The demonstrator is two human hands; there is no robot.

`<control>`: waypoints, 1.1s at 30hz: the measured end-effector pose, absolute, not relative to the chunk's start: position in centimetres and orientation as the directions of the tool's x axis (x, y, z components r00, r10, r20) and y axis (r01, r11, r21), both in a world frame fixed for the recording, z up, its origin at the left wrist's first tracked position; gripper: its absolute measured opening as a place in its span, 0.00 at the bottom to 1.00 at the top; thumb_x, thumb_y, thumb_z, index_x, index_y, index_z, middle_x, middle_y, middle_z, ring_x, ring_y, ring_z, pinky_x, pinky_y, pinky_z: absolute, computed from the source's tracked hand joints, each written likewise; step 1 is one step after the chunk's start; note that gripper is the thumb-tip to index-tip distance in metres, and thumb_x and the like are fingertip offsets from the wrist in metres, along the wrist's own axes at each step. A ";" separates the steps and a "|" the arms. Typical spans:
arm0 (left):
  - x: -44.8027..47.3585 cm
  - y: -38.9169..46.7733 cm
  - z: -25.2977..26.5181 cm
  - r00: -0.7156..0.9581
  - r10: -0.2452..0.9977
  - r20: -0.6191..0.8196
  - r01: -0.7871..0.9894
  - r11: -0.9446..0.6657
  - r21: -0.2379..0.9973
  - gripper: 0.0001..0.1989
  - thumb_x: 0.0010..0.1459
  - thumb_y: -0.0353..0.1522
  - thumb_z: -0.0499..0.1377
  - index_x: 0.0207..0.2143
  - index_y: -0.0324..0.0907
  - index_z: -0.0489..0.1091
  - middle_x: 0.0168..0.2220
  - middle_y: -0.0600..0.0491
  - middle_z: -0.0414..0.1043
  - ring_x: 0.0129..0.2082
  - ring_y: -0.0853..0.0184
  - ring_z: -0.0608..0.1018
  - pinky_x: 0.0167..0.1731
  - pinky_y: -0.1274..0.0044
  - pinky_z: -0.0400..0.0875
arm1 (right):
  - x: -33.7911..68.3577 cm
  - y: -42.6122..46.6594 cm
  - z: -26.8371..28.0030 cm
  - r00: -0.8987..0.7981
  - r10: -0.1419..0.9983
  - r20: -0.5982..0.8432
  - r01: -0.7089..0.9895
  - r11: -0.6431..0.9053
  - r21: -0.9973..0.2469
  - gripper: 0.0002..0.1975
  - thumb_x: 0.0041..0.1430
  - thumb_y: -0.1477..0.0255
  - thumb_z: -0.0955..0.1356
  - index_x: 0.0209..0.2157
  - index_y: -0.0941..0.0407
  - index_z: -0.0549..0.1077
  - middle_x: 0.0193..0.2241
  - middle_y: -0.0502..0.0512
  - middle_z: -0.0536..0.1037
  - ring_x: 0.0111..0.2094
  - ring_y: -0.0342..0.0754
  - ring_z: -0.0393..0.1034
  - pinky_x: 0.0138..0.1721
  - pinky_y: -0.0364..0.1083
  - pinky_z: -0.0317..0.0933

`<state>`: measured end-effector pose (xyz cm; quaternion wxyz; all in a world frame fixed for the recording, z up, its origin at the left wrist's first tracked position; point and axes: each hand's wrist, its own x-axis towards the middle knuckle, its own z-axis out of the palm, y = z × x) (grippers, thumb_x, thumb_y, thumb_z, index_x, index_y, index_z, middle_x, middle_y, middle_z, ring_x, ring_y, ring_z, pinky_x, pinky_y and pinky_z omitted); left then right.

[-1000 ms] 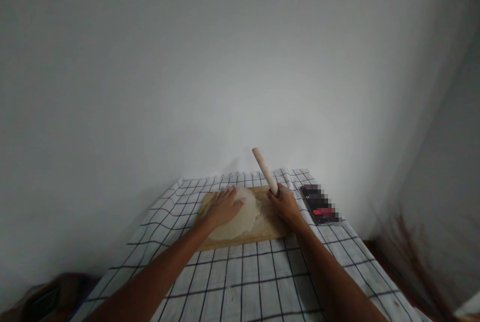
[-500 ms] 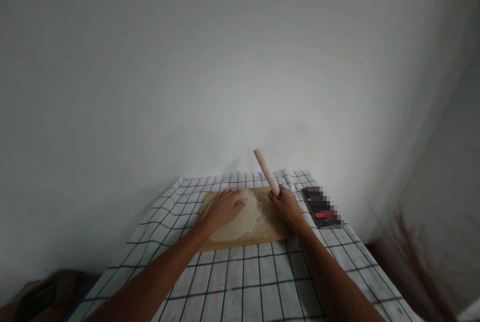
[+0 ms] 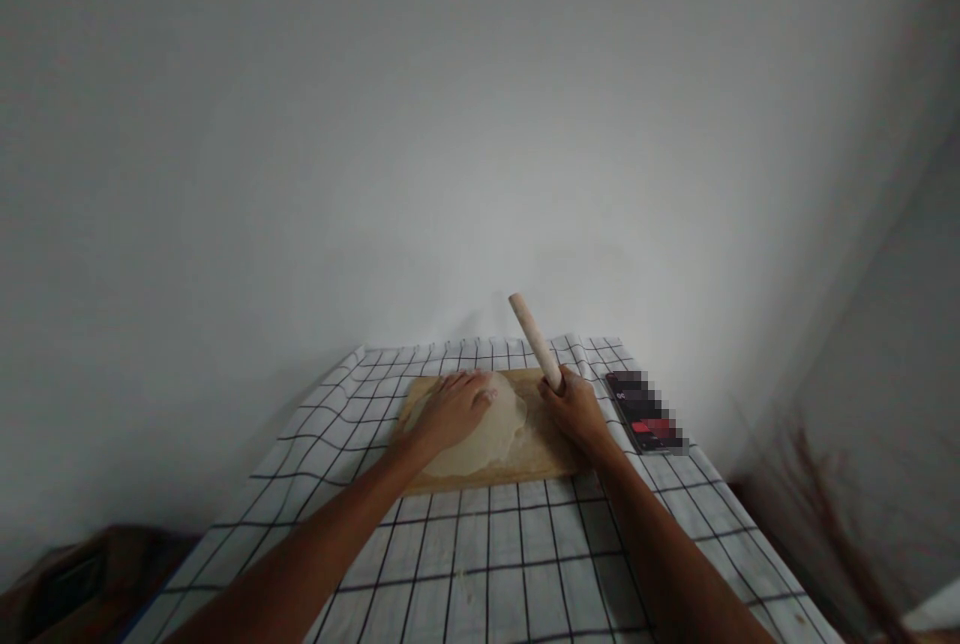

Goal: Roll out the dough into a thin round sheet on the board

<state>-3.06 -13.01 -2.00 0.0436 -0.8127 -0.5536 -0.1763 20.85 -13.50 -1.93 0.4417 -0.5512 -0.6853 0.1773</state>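
Note:
A thin, flat sheet of pale dough (image 3: 491, 436) lies on a wooden board (image 3: 538, 464), covering its middle and left part. My left hand (image 3: 454, 407) rests flat on the dough's upper left area, fingers stretched out and pointing away from me; it hides part of the sheet. Wrapped round the lower end of a light wooden rolling pin (image 3: 535, 339) is my right hand (image 3: 576, 409), at the board's right side. The pin tilts up and to the left, its far end raised in front of the wall, clear of the dough.
The board stands on a table with a white cloth (image 3: 465, 564) in a black grid pattern. To the right of my right hand lies a phone (image 3: 645, 414), partly blurred out. A pale wall (image 3: 480, 124) rises behind the table. A dark object (image 3: 82, 584) sits low at the left.
Almost nothing differs: the camera view has shifted slightly. My left hand stays on the dough and my right hand keeps hold of the tilted rolling pin.

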 end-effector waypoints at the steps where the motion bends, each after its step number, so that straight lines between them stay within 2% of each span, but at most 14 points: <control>1: -3.1 -13.0 -2.0 0.325 0.882 0.342 0.914 -0.386 0.127 0.23 0.68 0.41 0.45 0.61 0.45 0.62 0.61 0.48 0.66 0.62 0.59 0.66 0.62 0.66 0.54 | 20.9 -13.5 -1.9 -0.002 0.912 0.409 0.598 0.329 -0.731 0.06 0.61 0.68 0.65 0.33 0.56 0.70 0.25 0.50 0.74 0.27 0.44 0.67 0.28 0.41 0.52; 4: -3.1 -13.1 -2.1 0.309 0.874 0.374 0.911 -0.385 0.146 0.25 0.68 0.41 0.45 0.64 0.44 0.57 0.61 0.47 0.66 0.61 0.59 0.67 0.62 0.65 0.55 | 20.9 -13.6 -1.9 -0.011 0.912 0.411 0.597 0.335 -0.729 0.06 0.61 0.67 0.65 0.32 0.56 0.70 0.25 0.50 0.73 0.26 0.44 0.66 0.28 0.41 0.52; 9: -3.1 -13.0 -2.2 0.324 0.877 0.355 0.908 -0.393 0.142 0.22 0.68 0.41 0.45 0.59 0.44 0.65 0.60 0.48 0.68 0.61 0.59 0.66 0.62 0.66 0.54 | 20.9 -13.7 -1.7 -0.018 0.911 0.412 0.598 0.340 -0.726 0.06 0.61 0.68 0.65 0.33 0.56 0.70 0.25 0.50 0.74 0.27 0.44 0.67 0.28 0.42 0.52; 12: -3.1 -12.9 -2.2 0.300 0.884 0.359 0.915 -0.373 0.152 0.24 0.68 0.41 0.46 0.62 0.45 0.61 0.61 0.48 0.66 0.62 0.59 0.66 0.62 0.65 0.54 | 20.8 -13.7 -1.7 -0.023 0.917 0.397 0.603 0.330 -0.727 0.07 0.61 0.69 0.64 0.34 0.56 0.71 0.26 0.51 0.75 0.28 0.45 0.68 0.29 0.42 0.53; 16: -3.1 -12.7 -2.5 0.300 0.895 0.331 0.921 -0.362 0.144 0.22 0.68 0.42 0.45 0.60 0.47 0.63 0.61 0.49 0.66 0.62 0.59 0.65 0.63 0.65 0.53 | 20.9 -13.7 -1.8 -0.032 0.915 0.402 0.617 0.335 -0.712 0.07 0.61 0.68 0.64 0.35 0.57 0.71 0.27 0.52 0.76 0.29 0.46 0.68 0.29 0.42 0.53; 20: -3.3 -12.5 -2.6 0.299 0.886 0.354 0.920 -0.366 0.137 0.25 0.68 0.43 0.45 0.63 0.47 0.59 0.62 0.49 0.65 0.62 0.57 0.65 0.62 0.63 0.53 | 21.0 -13.6 -2.0 -0.044 0.908 0.417 0.608 0.355 -0.710 0.08 0.62 0.67 0.64 0.35 0.56 0.71 0.26 0.52 0.75 0.28 0.45 0.68 0.28 0.42 0.53; 24: -3.4 -12.2 -2.6 0.331 0.888 0.320 0.911 -0.390 0.137 0.24 0.67 0.44 0.46 0.62 0.48 0.62 0.61 0.49 0.65 0.62 0.57 0.64 0.62 0.64 0.52 | 21.0 -13.6 -2.0 -0.049 0.906 0.419 0.607 0.360 -0.708 0.08 0.62 0.67 0.64 0.34 0.56 0.71 0.26 0.52 0.75 0.27 0.45 0.68 0.29 0.42 0.53; 33: -3.5 -12.0 -2.9 0.319 0.885 0.340 0.916 -0.380 0.128 0.27 0.67 0.45 0.46 0.65 0.47 0.57 0.62 0.48 0.64 0.62 0.57 0.64 0.62 0.64 0.51 | 20.9 -13.6 -2.0 -0.048 0.907 0.418 0.614 0.356 -0.704 0.08 0.62 0.66 0.64 0.33 0.56 0.69 0.25 0.50 0.74 0.26 0.45 0.66 0.27 0.42 0.52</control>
